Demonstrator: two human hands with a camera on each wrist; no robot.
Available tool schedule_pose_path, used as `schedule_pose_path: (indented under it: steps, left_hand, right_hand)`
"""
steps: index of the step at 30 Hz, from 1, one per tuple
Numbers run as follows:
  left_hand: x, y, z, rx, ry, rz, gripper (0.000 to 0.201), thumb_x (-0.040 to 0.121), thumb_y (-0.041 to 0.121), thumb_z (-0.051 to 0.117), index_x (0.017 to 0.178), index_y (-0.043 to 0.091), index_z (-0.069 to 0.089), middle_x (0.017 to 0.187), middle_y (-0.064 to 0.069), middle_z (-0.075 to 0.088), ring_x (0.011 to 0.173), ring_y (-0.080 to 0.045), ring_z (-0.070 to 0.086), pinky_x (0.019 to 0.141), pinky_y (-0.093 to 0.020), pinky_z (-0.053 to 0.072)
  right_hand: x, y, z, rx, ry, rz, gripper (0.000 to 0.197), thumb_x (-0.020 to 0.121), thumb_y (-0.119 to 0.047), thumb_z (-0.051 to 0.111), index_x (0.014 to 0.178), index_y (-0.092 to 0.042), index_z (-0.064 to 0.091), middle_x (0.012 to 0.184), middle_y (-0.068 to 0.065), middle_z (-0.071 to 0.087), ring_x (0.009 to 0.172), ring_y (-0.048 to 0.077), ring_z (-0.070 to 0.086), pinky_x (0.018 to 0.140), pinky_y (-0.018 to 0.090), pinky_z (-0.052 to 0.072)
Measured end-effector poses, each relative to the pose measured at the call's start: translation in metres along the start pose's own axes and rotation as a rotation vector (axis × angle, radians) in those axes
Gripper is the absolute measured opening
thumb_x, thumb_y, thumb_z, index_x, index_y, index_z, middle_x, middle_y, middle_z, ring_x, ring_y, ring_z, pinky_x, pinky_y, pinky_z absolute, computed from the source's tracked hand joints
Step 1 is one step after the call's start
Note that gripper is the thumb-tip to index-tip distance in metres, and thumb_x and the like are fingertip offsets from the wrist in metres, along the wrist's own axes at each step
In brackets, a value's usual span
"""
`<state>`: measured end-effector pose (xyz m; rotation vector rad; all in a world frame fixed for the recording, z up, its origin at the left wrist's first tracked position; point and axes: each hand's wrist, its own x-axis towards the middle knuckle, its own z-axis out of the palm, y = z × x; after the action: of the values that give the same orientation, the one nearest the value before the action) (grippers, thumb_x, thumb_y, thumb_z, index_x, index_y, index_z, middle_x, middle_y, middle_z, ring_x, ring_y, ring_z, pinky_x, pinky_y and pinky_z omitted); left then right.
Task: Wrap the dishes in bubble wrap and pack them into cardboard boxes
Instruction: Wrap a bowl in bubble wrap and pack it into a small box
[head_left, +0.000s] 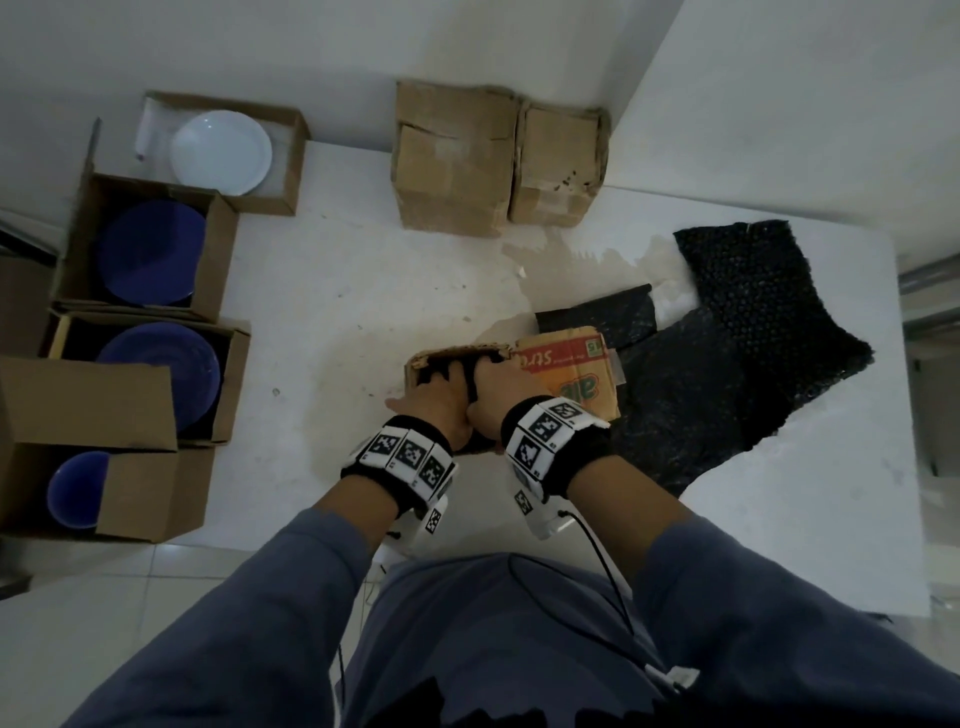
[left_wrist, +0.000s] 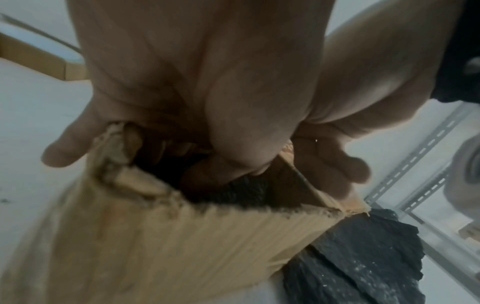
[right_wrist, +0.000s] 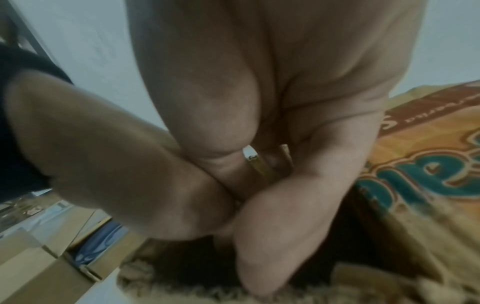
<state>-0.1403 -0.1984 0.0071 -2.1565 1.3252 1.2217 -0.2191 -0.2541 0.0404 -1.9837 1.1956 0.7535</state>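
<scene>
Risking a wider tear in the torn box (head_left: 457, 354) at 6 o'clock by pressing the black wrapped bundle (left_wrist: 244, 185), probably a dish, down inside. Pinching its printed flap (head_left: 571, 374) with the right hand (head_left: 498, 384). Reaching in with the left hand (head_left: 441, 400), grasp impossible to tell. Counting four open boxes (head_left: 218, 249) with dishes at 9 o'clock, two closed boxes (head_left: 452, 171) at 12, and about three bubble wrap sheets (head_left: 753, 312) at 3.

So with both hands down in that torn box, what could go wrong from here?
The printed cardboard box has a ragged, torn rim; pushing the black-wrapped bundle in may split it further. The left hand and right hand crowd the same opening, so fingers could get pinched. The box also sits partly on loose black bubble wrap, so it might slide or tilt.
</scene>
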Motion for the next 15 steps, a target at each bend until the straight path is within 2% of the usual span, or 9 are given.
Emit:
schedule_pose_path:
  steps: [3,5,7,10,13,15]
  left_hand:
    - [0.002,0.002,0.003,0.015,0.025,-0.006,0.079,0.093,0.031,0.055,0.153,0.016,0.006,0.149,-0.017,0.033,0.127,-0.038,0.046,0.103,-0.061,0.039]
    - [0.003,0.0,0.004,0.014,0.047,0.012,0.074,0.094,0.031,0.051,0.153,0.014,0.009,0.146,-0.018,0.037,0.124,-0.038,0.049,0.098,-0.055,0.046]
    - [0.005,-0.003,0.003,-0.011,0.051,0.044,0.067,0.096,0.027,0.049,0.151,0.011,0.014,0.142,-0.02,0.041,0.12,-0.038,0.052,0.095,-0.049,0.049]
    - [0.002,-0.008,-0.001,-0.043,0.051,0.123,0.057,0.098,0.019,0.045,0.148,0.004,0.022,0.138,-0.024,0.045,0.118,-0.038,0.054,0.096,-0.045,0.048]
    - [-0.005,-0.019,-0.001,-0.015,0.099,0.179,0.065,0.097,0.011,0.044,0.153,0.001,0.013,0.141,-0.022,0.041,0.121,-0.037,0.051,0.099,-0.045,0.046]
    - [-0.011,-0.024,0.003,0.017,0.129,0.228,0.069,0.093,0.006,0.049,0.153,0.003,0.015,0.138,-0.021,0.042,0.12,-0.036,0.05,0.096,-0.043,0.048]
  right_hand:
    - [0.002,0.0,0.001,0.087,-0.064,0.04,0.027,0.095,-0.016,0.053,0.117,0.0,0.054,0.111,0.02,0.063,0.091,0.034,0.064,0.077,0.04,0.057]
    - [0.0,-0.001,-0.003,0.134,-0.103,0.045,0.025,0.096,-0.017,0.052,0.113,0.0,0.057,0.109,0.023,0.064,0.085,0.034,0.064,0.082,0.046,0.057]
    - [-0.002,-0.002,-0.006,0.12,-0.104,0.038,0.025,0.096,-0.019,0.051,0.113,-0.001,0.058,0.111,0.022,0.064,0.077,0.03,0.058,0.081,0.044,0.056]
    - [-0.009,-0.001,-0.007,0.078,-0.08,0.025,0.028,0.097,-0.018,0.051,0.119,-0.001,0.054,0.114,0.019,0.061,0.089,0.032,0.062,0.08,0.039,0.056]
    - [-0.022,0.003,-0.001,0.115,-0.073,0.024,0.034,0.096,-0.016,0.051,0.126,0.0,0.048,0.118,0.019,0.056,0.099,0.034,0.063,0.084,0.042,0.057]
    - [-0.026,0.006,0.005,0.14,-0.071,0.042,0.045,0.094,-0.017,0.053,0.134,-0.001,0.041,0.121,0.019,0.054,0.101,0.034,0.062,0.085,0.043,0.057]
